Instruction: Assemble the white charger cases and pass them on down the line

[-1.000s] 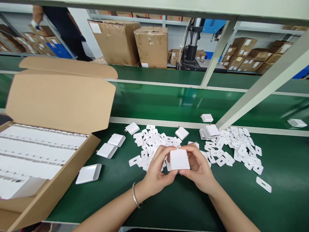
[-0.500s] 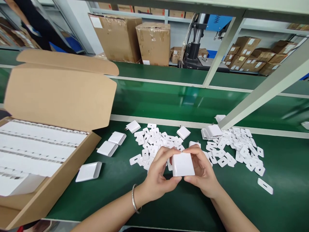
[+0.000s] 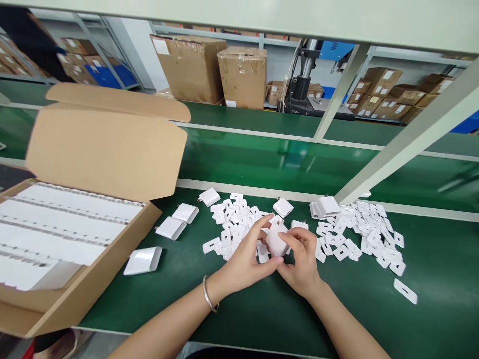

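Between my two hands is a white charger housing point(image 3: 277, 240), tilted, with a small slot showing on its upper end. My left hand point(image 3: 249, 257) grips it from the left, thumb below and fingers behind it. My right hand point(image 3: 301, 259) holds its right side, index finger pressed on the face. Just behind my hands lies a heap of small white slotted plates point(image 3: 236, 219). A second heap of plates point(image 3: 368, 229) spreads to the right. Other white charger housings, such as one point(image 3: 283, 207) behind my hands and another point(image 3: 142, 261) on the left, lie on the green table.
An open cardboard box point(image 3: 101, 269) on the left holds rows of white pieces in dividers. A slanted metal post point(image 3: 404, 129) rises at the right. Behind the bench stand large cartons point(image 3: 243, 77) and a press-like machine point(image 3: 303, 75). A person point(image 3: 33, 42) is at the back left.
The charger housing has been turned from face-on to tilted, its slotted end now visible. My right hand has shifted left, its fingers now over the housing's face. The camera view has shifted slightly.
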The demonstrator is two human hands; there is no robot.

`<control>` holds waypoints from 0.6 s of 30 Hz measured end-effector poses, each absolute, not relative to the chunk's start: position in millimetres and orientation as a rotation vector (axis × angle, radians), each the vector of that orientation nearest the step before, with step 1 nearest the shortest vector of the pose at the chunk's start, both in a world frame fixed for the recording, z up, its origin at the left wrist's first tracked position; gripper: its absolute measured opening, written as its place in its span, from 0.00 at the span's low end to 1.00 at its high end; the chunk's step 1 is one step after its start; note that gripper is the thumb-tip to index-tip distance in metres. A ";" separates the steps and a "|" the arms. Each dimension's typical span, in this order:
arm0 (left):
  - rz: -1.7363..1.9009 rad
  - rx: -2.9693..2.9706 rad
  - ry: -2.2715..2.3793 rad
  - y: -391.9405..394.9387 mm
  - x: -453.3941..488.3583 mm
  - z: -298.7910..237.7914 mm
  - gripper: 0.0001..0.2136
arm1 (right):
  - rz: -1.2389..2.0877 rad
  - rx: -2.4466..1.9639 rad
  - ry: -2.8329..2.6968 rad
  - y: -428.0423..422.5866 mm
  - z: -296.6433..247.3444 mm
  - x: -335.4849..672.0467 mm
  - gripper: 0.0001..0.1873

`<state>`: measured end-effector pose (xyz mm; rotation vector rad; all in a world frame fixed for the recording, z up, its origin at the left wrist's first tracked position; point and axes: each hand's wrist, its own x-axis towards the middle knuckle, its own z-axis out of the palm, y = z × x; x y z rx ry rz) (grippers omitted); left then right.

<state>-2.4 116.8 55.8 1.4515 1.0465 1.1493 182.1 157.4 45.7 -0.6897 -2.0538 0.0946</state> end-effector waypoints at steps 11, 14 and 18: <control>1.501 1.197 0.974 129.1 -33.5 85.7 0.25 | 0.271 -0.717 -2.125 167.5 59.2 188.7 0.38; 1.643 1.010 1.038 103.3 -90.6 101.6 0.25 | 0.237 -0.823 -2.052 177.1 61.6 195.0 0.30; 1.730 0.906 1.564 42.7 -173.0 114.8 0.22 | 0.323 -0.917 -1.995 181.9 59.1 196.4 0.24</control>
